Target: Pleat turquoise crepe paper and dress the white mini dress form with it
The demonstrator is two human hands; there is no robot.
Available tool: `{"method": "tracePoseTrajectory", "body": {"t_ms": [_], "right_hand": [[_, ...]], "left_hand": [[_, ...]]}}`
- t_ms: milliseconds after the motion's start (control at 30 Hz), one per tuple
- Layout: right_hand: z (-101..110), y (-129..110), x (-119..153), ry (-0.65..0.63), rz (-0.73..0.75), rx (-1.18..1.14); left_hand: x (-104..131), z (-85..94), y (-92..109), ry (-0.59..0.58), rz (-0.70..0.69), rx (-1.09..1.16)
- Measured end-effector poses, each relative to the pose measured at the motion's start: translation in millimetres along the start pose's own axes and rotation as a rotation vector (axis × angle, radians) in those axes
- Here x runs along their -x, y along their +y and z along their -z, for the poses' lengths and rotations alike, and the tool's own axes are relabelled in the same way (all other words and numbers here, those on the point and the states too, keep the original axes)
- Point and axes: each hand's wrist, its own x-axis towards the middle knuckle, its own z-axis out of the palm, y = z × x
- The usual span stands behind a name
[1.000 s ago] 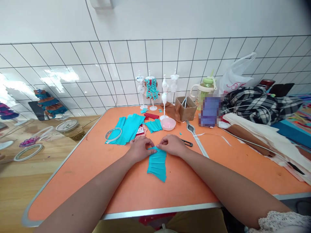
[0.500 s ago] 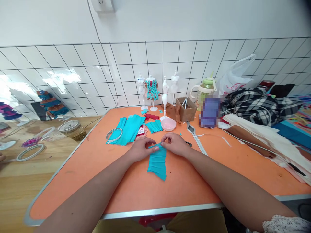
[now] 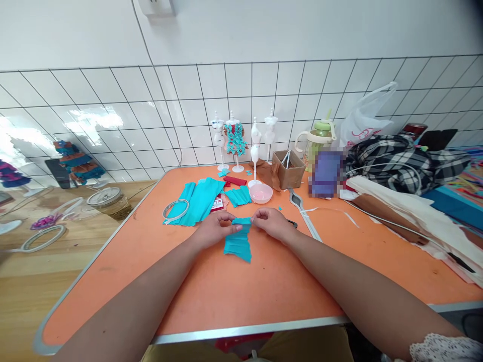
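Note:
A pleated turquoise strip (image 3: 238, 242) hangs toward me over the orange table (image 3: 211, 296). My left hand (image 3: 216, 229) pinches its upper left edge between thumb and fingers. At the upper right corner, my right hand (image 3: 269, 222) has its fingertips closed on the same strip. Beyond my hands lie larger turquoise sheets (image 3: 206, 198) with a roll of tape (image 3: 176, 210) on them. A smaller turquoise piece (image 3: 239, 196) rests beside a pink bowl (image 3: 261, 193).
Small white dress forms (image 3: 255, 146) stand by the tiled wall, one wearing turquoise ruffles (image 3: 235, 140). A cardboard box (image 3: 290, 171), a bottle (image 3: 320, 138) and a blurred purple item (image 3: 325, 173) are at the back right. Brown and white sheets (image 3: 400, 216) lie right.
The strip's lower end has moved up and left, and its top edge is more spread between my hands. My left hand has shifted slightly left.

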Motion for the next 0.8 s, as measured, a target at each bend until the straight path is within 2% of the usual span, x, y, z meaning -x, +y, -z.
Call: {"method": "tracePoseTrajectory", "body": {"t_ms": [200,333,533,800], "right_hand": [[-0.5,-4.0,0.7,0.088,0.082,-0.007],[-1.5,-5.2,1.4,0.132,0.133,-0.094],[-6.5,-7.5,3.8,0.006,0.077,-0.345],[-5.9,-4.3,0.6,0.035,0.115,-0.433]], "left_hand": [[3.5,-1.3,5.7,0.037,-0.031,0.063],[4.7,-4.8,5.7,0.085,0.003,0.119],[4.5,-6.7,5.6,0.059,0.034,0.212],[2.6,-3.3,3.8,0.038,-0.03,0.145]]}}
